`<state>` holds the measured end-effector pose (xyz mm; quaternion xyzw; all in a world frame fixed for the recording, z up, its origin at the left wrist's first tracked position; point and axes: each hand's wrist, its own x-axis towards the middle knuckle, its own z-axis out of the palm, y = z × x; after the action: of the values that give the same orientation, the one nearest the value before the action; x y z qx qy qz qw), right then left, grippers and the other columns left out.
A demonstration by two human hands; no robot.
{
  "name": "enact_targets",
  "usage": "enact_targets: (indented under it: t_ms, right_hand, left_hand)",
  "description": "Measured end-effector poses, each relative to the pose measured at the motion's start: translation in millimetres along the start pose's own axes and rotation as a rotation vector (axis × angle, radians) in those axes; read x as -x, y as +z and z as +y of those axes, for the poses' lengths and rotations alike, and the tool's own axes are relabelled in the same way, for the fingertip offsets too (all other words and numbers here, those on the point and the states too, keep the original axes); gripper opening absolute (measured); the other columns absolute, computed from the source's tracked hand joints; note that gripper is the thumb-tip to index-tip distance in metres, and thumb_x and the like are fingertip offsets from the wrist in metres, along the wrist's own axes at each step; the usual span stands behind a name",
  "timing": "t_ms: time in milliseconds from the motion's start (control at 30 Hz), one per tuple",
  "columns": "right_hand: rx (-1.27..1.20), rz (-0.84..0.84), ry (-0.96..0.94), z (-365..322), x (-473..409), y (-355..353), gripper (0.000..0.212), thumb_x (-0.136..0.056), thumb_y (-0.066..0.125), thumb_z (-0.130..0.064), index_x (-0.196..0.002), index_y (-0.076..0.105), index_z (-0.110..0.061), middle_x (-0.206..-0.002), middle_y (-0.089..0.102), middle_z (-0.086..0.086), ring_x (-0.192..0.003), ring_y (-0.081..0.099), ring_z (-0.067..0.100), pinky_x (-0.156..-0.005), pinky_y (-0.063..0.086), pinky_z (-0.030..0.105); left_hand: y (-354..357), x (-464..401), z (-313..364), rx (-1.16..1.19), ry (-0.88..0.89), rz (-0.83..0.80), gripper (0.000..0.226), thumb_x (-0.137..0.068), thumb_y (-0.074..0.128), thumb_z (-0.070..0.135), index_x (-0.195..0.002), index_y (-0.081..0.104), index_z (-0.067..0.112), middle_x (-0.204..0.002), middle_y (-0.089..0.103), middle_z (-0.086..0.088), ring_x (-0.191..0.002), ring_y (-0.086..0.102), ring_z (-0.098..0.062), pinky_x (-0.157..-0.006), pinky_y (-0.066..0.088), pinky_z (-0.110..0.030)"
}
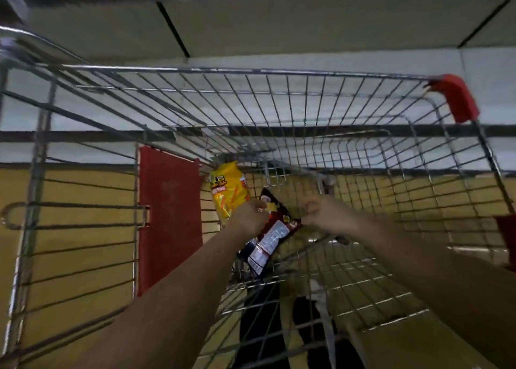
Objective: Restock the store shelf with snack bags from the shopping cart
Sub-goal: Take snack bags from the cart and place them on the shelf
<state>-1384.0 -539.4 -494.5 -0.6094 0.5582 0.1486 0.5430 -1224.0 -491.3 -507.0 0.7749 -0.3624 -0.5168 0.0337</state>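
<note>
Steel wire cart (251,73) fills view, seen from above; red plastic flap (170,218) on its L side, red corner bumper (458,98) far R. Pale shelf (307,25) runs along the far side, past the cart rim.

L to R inside basket: yellow snack bag (229,190) sits deep at far end, upright-ish against the mesh. Left hand (250,218) just beside it, touching its lower edge, fingers curled round upper L part of dark red snack bag (275,229). That bag hangs tilted, label end pointing near/down. Right hand (321,215) pinches bag's R edge, thumb and forefinger pressed on it; other fingers curled, blurred.

Step, as I read it: lifting dark red bag out w/ both hands. Yellow bag not yet taken.

Risks: edge-only grips on slick film, so bag could slip and drop back into basket. Bag corner may catch in mesh on way up. L wrist could knock yellow bag over. Squeezing too hard = crushed contents.
</note>
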Motion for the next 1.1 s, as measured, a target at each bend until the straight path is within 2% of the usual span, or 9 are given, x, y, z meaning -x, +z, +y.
enact_targets:
  t_ms: [67, 167, 300, 400, 500, 633, 900, 1000, 1100]
  right_hand:
    - [0.012, -0.004, 0.031, 7, -19, 6, 0.047, -0.086, 0.063, -0.019, -0.13, 0.05, -0.007, -0.129, 0.055, 0.01, -0.115, 0.053, 0.023, -0.092, 0.042, 0.028]
    - [0.022, -0.008, 0.067, 16, -49, 17, 0.04, -0.086, 0.061, -0.015, -0.125, 0.056, -0.005, -0.122, 0.06, 0.013, -0.108, 0.057, 0.026, -0.086, 0.045, 0.029]
    - [0.06, -0.008, 0.145, 32, -87, 41, 0.035, -0.088, 0.058, -0.015, -0.12, 0.057, 0.0, -0.118, 0.061, 0.016, -0.095, 0.058, 0.025, -0.06, 0.04, 0.023]
    - [0.04, 0.009, 0.199, 47, -111, 60, 0.041, -0.088, 0.059, -0.019, -0.124, 0.054, -0.001, -0.121, 0.059, 0.017, -0.103, 0.059, 0.028, -0.083, 0.05, 0.033]
    - [-0.043, 0.025, 0.234, 54, -123, 72, 0.038, -0.088, 0.058, -0.018, -0.12, 0.055, 0.003, -0.116, 0.061, 0.021, -0.098, 0.059, 0.029, -0.078, 0.047, 0.032]
    - [-0.124, 0.056, 0.291, 59, -134, 82, 0.058, -0.083, 0.064, -0.029, -0.131, 0.046, -0.001, -0.129, 0.052, 0.019, -0.122, 0.046, 0.035, -0.103, 0.04, 0.045]
    - [-0.005, -0.068, 0.228, 63, -132, 65, 0.046, -0.084, 0.065, -0.033, -0.118, 0.062, -0.001, -0.118, 0.063, 0.016, -0.105, 0.06, 0.027, -0.09, 0.048, 0.033]
    - [0.089, -0.112, 0.182, 59, -132, 74, 0.046, -0.083, 0.067, -0.025, -0.12, 0.058, 0.001, -0.118, 0.061, 0.014, -0.107, 0.058, 0.028, -0.084, 0.047, 0.029]
    - [0.246, -0.094, 0.115, 60, -132, 77, 0.042, -0.083, 0.067, -0.03, -0.113, 0.059, -0.002, -0.108, 0.063, 0.012, -0.097, 0.058, 0.024, -0.067, 0.04, 0.023]
  left_hand:
    - [9, -16, -9, -0.07, 0.001, -0.024, 0.036, -0.098, 0.047, 0.019, -0.131, 0.052, 0.006, -0.132, 0.055, -0.017, -0.112, 0.055, -0.03, -0.074, 0.044, -0.024]
    - [21, -37, -19, -0.153, 0.023, -0.084, 0.034, -0.099, 0.045, 0.016, -0.127, 0.053, 0.0, -0.129, 0.055, -0.018, -0.116, 0.054, -0.032, -0.074, 0.042, -0.021]
    - [34, -59, -33, -0.235, 0.013, -0.165, 0.049, -0.097, 0.047, 0.02, -0.143, 0.035, 0.01, -0.135, 0.051, -0.018, -0.118, 0.053, -0.033, -0.09, 0.044, -0.031]
    - [41, -72, -38, -0.311, 0.06, -0.201, 0.062, -0.096, 0.049, 0.021, -0.15, 0.02, 0.01, -0.144, 0.044, -0.016, -0.125, 0.048, -0.033, -0.092, 0.042, -0.03]
    - [44, -82, -40, -0.355, 0.066, -0.212, 0.067, -0.095, 0.052, 0.025, -0.15, 0.017, 0.009, -0.145, 0.042, -0.018, -0.127, 0.045, -0.034, -0.094, 0.041, -0.032]
    - [46, -90, -42, -0.405, 0.06, -0.219, 0.071, -0.092, 0.058, 0.025, -0.148, 0.018, 0.008, -0.143, 0.04, -0.019, -0.126, 0.046, -0.034, -0.094, 0.042, -0.033]
    - [50, -90, -41, -0.493, 0.063, -0.239, 0.083, -0.089, 0.064, 0.026, -0.151, 0.011, 0.009, -0.156, 0.021, -0.014, -0.139, 0.031, -0.03, -0.105, 0.035, -0.034]
    - [49, -89, -40, -0.468, 0.051, -0.24, 0.082, -0.087, 0.066, 0.024, -0.15, 0.014, 0.01, -0.154, 0.026, -0.012, -0.137, 0.035, -0.028, -0.103, 0.037, -0.032]
    - [48, -87, -39, -0.415, 0.049, -0.236, 0.084, -0.085, 0.068, 0.02, -0.15, 0.015, 0.01, -0.15, 0.032, -0.011, -0.134, 0.038, -0.028, -0.1, 0.039, -0.031]
